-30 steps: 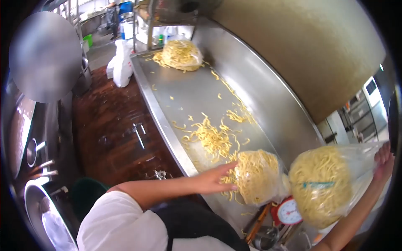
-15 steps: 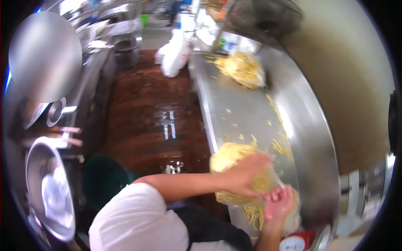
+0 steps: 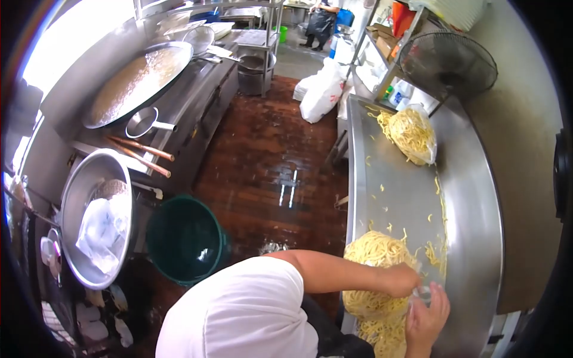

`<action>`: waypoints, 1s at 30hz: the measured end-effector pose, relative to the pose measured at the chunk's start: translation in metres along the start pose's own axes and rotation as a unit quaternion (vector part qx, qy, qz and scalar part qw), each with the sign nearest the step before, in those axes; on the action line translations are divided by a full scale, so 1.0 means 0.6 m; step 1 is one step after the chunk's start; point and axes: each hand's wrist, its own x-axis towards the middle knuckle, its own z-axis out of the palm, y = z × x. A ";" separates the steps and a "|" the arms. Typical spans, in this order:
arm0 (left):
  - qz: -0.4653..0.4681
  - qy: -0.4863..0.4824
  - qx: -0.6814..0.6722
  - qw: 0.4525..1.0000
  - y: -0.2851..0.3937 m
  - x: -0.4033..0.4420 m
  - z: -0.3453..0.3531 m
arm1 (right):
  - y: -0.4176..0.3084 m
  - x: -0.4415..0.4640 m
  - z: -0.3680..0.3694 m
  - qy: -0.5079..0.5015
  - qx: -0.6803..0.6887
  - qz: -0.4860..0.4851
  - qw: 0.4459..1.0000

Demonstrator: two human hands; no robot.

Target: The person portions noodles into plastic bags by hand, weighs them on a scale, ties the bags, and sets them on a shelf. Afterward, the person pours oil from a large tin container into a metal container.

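Observation:
A clear plastic bag full of yellow noodles (image 3: 376, 253) rests on the steel table (image 3: 382, 206) in front of me. My left hand (image 3: 401, 280) is closed on the gathered neck of this bag, at its right side. Close beside it, my right hand (image 3: 427, 316) is at the twisted plastic end, its fingers curled around it. More noodles (image 3: 382, 337) lie just below the bag. Another noodle bag (image 3: 412, 134) sits at the table's far end, with loose strands spilling out on its left.
A green bin (image 3: 186, 238) and a metal basin (image 3: 98, 277) holding white plastic are at left. Beyond are a large wok (image 3: 140, 83) and a ladle. A fan (image 3: 447, 62) stands behind the table. A person (image 3: 321, 25) stands far back. White bags (image 3: 322, 95) sit on the floor.
The view has swung left. The filled bag has gone from hanging in my right hand to resting on the table, and my left hand has moved from the other bag to its neck.

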 end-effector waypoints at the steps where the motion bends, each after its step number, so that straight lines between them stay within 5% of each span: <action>1: 0.016 -0.031 0.039 0.999 -0.002 0.001 0.003 | 0.011 0.001 0.019 0.015 -0.008 -0.011 1.000; 4: -0.016 -0.056 0.049 0.997 0.007 0.000 -0.006 | 0.033 -0.015 0.075 0.021 0.069 0.037 0.997; 7: -0.013 -0.064 0.057 0.996 0.003 0.000 -0.018 | 0.007 -0.032 0.104 0.070 0.212 0.187 0.957; 10: 0.060 0.141 0.068 0.986 0.019 -0.028 -0.026 | 0.070 -0.075 0.147 -0.088 0.447 0.494 0.740; 14: 0.121 0.106 0.100 0.982 -0.003 -0.030 0.013 | 0.072 -0.077 0.159 -0.195 0.423 0.515 0.720; 18: 0.064 0.124 0.163 0.977 0.007 -0.032 -0.002 | 0.070 -0.081 0.113 -0.217 0.601 0.578 0.507; 19: 0.011 -0.001 0.132 0.991 0.021 -0.029 -0.019 | 0.069 -0.083 0.114 -0.232 0.613 0.553 0.515; 22: 0.076 0.132 0.007 0.988 0.028 -0.039 -0.009 | 0.061 -0.091 0.118 -0.239 0.645 0.514 0.512; 25: 0.128 0.119 0.154 0.973 0.052 -0.064 -0.039 | 0.055 -0.087 0.123 -0.182 0.675 0.548 0.460; 28: 0.129 0.127 0.147 0.973 0.036 -0.058 -0.013 | 0.053 -0.111 0.171 -0.110 0.691 0.576 0.424; 29: 0.127 0.093 0.044 0.986 0.031 -0.056 -0.008 | 0.048 -0.116 0.192 -0.059 0.690 0.594 0.409; 30: 0.121 0.057 -0.061 0.989 0.026 -0.058 -0.007 | 0.050 -0.106 0.198 -0.035 0.652 0.585 0.481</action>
